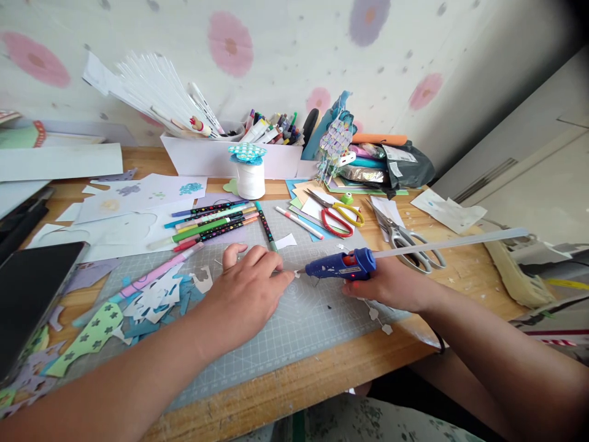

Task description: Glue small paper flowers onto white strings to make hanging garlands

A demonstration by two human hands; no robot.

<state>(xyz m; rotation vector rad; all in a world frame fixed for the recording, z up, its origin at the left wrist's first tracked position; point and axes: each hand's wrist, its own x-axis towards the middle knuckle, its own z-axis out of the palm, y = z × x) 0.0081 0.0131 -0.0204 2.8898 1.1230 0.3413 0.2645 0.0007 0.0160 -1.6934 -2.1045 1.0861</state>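
Note:
My right hand [391,283] grips a blue glue gun [343,265] with a long clear glue stick [455,242] sticking out behind it. The nozzle points left at a tiny white paper piece [296,273]. My left hand [246,288] rests knuckles-up on the grey cutting mat [299,319], its fingertips pinched together at that paper piece right by the nozzle. Both hands sit over the middle of the mat.
Coloured markers [211,224] lie fanned at the mat's far edge. Red and yellow scissors [338,215] and metal scissors [405,240] lie to the right. Paper cut-outs [138,304] pile on the left beside a black tablet [27,288]. A white spool [250,175] and pen box [271,132] stand behind.

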